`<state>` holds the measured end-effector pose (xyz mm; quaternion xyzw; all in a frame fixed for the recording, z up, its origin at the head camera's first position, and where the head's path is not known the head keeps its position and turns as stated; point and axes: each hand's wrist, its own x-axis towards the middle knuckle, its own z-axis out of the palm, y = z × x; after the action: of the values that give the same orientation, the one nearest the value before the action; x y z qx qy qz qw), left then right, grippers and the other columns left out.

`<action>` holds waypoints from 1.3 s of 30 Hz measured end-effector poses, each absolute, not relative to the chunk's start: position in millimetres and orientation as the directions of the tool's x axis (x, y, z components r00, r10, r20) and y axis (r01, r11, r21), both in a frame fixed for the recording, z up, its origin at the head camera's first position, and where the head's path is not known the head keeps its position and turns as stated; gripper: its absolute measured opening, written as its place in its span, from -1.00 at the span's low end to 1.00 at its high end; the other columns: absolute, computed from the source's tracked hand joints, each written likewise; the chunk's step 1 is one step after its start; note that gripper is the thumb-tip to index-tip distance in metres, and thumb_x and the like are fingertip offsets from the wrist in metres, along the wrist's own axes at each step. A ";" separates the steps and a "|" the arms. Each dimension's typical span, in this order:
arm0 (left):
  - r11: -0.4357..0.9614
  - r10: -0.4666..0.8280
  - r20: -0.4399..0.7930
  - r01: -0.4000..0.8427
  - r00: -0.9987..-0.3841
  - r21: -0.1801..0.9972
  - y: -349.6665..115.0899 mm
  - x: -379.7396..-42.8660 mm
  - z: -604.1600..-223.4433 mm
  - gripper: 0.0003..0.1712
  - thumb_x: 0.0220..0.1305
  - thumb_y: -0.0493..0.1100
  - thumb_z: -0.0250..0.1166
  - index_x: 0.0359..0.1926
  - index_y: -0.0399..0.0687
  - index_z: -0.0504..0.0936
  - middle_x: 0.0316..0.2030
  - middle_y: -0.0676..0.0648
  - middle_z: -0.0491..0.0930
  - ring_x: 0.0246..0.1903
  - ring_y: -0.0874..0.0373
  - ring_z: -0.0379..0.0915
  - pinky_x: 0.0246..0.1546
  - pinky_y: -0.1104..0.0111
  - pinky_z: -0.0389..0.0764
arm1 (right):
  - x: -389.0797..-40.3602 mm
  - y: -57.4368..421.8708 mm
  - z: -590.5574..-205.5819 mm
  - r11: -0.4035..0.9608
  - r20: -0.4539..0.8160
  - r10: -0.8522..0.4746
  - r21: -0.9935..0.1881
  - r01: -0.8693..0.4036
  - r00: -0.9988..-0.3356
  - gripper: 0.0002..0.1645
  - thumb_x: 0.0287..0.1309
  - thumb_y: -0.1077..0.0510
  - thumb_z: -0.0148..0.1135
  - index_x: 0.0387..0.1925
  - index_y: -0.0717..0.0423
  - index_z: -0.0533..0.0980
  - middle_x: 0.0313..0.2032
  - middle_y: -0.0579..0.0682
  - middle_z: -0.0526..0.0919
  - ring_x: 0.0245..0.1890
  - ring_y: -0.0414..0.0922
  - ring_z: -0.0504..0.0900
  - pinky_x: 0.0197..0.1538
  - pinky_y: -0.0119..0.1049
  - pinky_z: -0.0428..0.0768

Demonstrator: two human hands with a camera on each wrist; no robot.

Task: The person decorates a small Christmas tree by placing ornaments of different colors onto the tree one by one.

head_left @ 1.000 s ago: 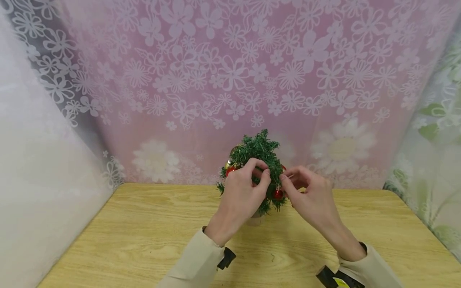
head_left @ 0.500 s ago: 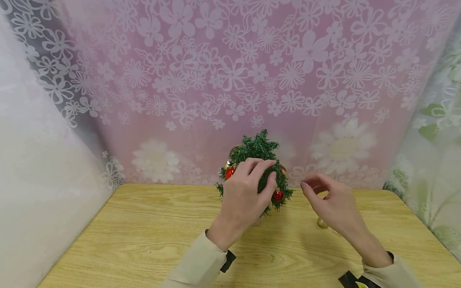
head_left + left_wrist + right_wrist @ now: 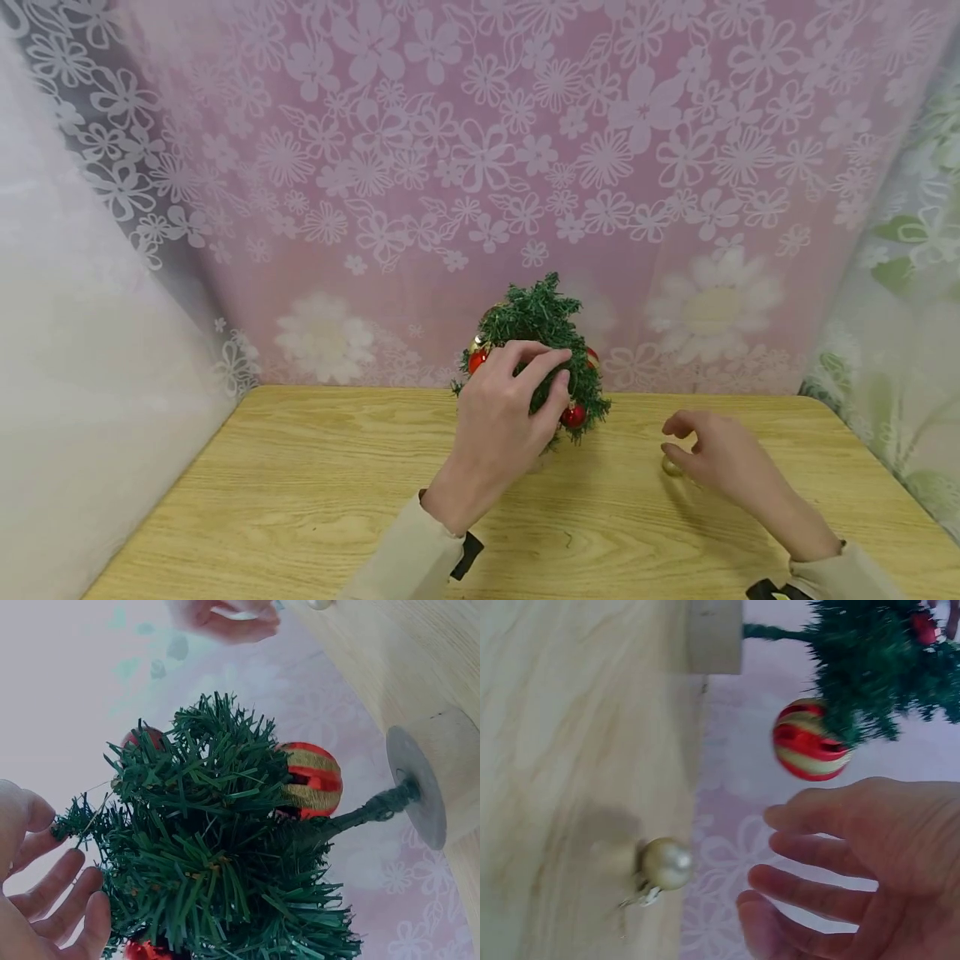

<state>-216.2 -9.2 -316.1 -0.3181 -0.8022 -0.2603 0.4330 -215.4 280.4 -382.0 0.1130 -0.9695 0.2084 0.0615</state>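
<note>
A small green artificial Christmas tree [image 3: 543,308] stands on the table, hung with shiny balls. My left hand [image 3: 498,408] is at its near side; in the left wrist view, thumb and forefinger pinch the tip of a branch [image 3: 64,827], beside a thin gold string [image 3: 94,817]. A red ball [image 3: 573,416] hangs low on the right, and an orange-red ball [image 3: 477,361] shows left of the hand. The red-and-gold striped ball [image 3: 810,740] hangs from the tree's right side. My right hand [image 3: 731,458], fingers loosely bent and holding nothing, hovers by a gold ball [image 3: 667,863] on the table.
The tree's round pale base [image 3: 450,765] rests on the wooden table [image 3: 337,492]. Behind the table hangs a pink flowered curtain [image 3: 450,167], with a white sheet [image 3: 97,350] at the left.
My right hand has left the tree, moving right and down to the gold ball on the table. My left hand stays at the tree, its fingers shifted slightly.
</note>
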 end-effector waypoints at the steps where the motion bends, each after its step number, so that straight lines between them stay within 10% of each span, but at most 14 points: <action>1: 0.662 0.286 0.862 0.737 -0.418 0.138 -10.4 -216.2 -316.7 -0.76 0.47 -0.08 0.26 0.03 0.08 0.78 -0.07 0.04 0.69 -0.23 0.21 0.61 -0.34 0.44 0.57 | -217.2 282.7 -384.7 0.891 0.136 -0.199 -0.387 -0.237 -0.970 -0.73 0.21 0.17 0.41 -0.09 0.20 0.67 -0.17 0.16 0.76 -0.39 -0.08 0.70 -0.36 -0.18 0.65; 16: 0.684 0.299 0.862 0.722 -0.409 0.106 -27.1 -212.5 -319.9 -0.75 0.46 -0.06 0.27 0.03 0.09 0.78 -0.09 0.02 0.69 -0.20 0.16 0.63 -0.25 0.36 0.62 | -230.9 289.9 -405.5 0.912 0.016 -0.226 -0.349 -0.217 -0.974 -0.70 0.10 0.22 0.47 -0.09 0.17 0.70 -0.20 0.17 0.74 -0.27 0.07 0.71 -0.25 -0.02 0.67; 39: 0.693 0.233 0.868 0.701 -0.438 0.168 -54.8 -217.5 -319.2 -0.81 0.43 -0.14 0.31 -0.05 0.04 0.80 -0.09 -0.02 0.69 -0.10 0.09 0.66 -0.06 0.19 0.66 | -228.9 294.1 -411.6 0.891 0.092 -0.238 -0.375 -0.255 -0.967 -0.78 0.05 0.35 0.33 -0.20 0.18 0.64 -0.36 -0.03 0.66 -0.45 -0.20 0.53 -0.42 -0.28 0.49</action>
<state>-217.5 -54.8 -319.2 -0.2899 -0.8059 -0.2638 0.4437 -228.9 294.1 -411.6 0.1269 -0.9722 0.1955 0.0219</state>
